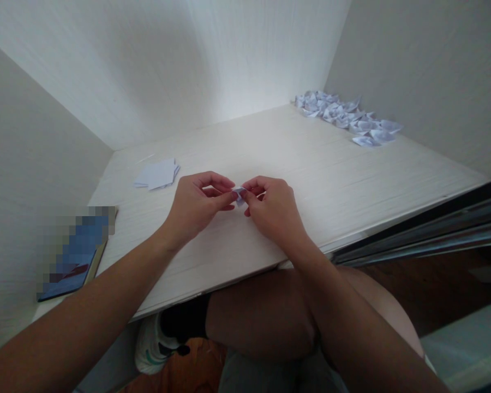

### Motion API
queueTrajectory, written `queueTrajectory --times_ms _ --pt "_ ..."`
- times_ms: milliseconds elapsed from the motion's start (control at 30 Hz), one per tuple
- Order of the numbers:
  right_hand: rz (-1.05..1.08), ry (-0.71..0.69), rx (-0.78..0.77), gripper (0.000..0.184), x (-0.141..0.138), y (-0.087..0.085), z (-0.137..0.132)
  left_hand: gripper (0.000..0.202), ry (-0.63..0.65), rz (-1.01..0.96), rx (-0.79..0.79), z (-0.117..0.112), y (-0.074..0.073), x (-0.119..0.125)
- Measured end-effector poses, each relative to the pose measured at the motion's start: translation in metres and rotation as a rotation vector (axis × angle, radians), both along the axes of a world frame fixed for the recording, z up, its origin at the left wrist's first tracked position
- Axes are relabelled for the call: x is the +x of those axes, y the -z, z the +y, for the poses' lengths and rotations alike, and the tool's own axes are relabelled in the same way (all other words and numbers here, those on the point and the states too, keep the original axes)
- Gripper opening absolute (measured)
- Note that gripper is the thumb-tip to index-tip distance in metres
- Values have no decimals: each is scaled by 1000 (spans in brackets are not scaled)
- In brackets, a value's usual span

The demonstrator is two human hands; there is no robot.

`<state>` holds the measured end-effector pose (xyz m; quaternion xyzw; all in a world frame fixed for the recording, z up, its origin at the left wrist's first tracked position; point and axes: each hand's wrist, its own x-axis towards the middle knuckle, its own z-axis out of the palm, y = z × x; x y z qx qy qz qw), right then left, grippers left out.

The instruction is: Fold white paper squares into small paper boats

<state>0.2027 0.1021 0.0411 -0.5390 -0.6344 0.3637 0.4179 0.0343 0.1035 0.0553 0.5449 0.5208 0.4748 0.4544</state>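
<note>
My left hand (198,204) and my right hand (272,210) meet over the middle of a pale wooden table (311,180). Both pinch a small folded piece of white paper (239,194) between thumb and fingertips, just above the tabletop. The paper is mostly covered by my fingers, so its shape is unclear. A small stack of flat white paper sheets (157,174) lies to the left, beyond my left hand.
A pile of several folded white paper pieces (346,117) lies at the table's far right by the wall. A blue book or pad (76,256), partly blurred, sits on the table's left edge. Walls enclose the table on three sides. My knees are below the front edge.
</note>
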Motion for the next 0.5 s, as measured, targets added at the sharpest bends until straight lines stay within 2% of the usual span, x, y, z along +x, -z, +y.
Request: queueTrajectory --times_ms 300,500 --pt "-162 75 50 12 -11 -4 -7 35 -51 83 7 -3 -3 2" --pt "75 80 -11 12 -5 1 0 37 -63 -109 -60 -1 -1 4"
